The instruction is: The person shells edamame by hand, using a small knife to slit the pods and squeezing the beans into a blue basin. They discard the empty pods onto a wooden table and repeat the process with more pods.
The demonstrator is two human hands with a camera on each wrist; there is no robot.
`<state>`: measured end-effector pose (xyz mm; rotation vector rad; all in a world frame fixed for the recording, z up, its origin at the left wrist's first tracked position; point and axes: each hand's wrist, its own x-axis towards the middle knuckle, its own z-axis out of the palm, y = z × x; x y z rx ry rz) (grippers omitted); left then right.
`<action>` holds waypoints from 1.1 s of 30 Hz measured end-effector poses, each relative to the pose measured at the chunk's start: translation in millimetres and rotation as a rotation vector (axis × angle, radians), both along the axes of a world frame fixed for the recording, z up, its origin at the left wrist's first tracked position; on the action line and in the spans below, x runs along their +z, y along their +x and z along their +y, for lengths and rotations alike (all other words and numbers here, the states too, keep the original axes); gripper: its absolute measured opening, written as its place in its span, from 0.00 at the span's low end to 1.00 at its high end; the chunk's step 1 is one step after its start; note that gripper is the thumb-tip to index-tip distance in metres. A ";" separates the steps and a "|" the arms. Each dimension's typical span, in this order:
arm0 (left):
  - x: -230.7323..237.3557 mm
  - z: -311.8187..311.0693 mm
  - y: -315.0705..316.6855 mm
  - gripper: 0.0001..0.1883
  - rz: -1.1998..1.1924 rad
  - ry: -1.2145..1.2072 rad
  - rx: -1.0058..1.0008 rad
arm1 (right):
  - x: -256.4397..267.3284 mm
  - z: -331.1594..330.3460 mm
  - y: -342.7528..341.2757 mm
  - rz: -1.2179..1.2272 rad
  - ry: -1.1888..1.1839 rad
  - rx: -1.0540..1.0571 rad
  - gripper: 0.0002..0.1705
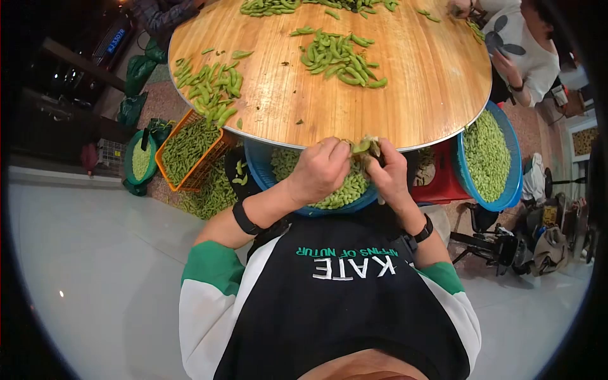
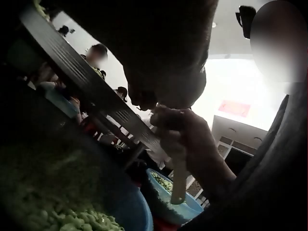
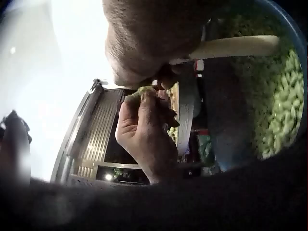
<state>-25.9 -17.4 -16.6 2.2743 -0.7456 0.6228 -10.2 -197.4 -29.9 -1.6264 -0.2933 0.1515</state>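
Close over the near edge of the round wooden table, my left hand (image 1: 321, 170) pinches a green soybean pod (image 1: 361, 147) between thumb and fingers. My right hand (image 1: 390, 172) meets it fingertip to fingertip at the pod. It grips a slim tool by its pale handle (image 3: 238, 46), which sticks out below the palm; the working end is hidden by the fingers. The left wrist view also has this handle (image 2: 178, 182) hanging down. Directly beneath both hands stands a blue basin (image 1: 258, 172) of shelled green beans (image 1: 345, 195).
Piles of pods (image 1: 339, 58) lie on the wooden table (image 1: 272, 95). An orange crate (image 1: 170, 174) of pods stands at left, with loose pods on the floor. Another blue basin (image 1: 465, 168) of beans sits right, beside a red stool (image 1: 443, 180). Other people sit across the table.
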 end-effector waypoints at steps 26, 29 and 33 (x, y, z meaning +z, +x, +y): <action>-1.3 108.0 109.2 0.12 0.010 0.745 0.134 | -10.0 -6.1 -3.7 -0.236 -0.225 0.205 0.09; 5.9 149.7 158.1 0.12 -0.026 1.063 0.640 | -5.2 -2.0 -8.1 -0.164 -0.157 0.203 0.09; 10.4 134.0 196.9 0.14 -0.018 0.602 0.385 | -12.1 3.5 -3.7 -0.244 -0.199 0.236 0.10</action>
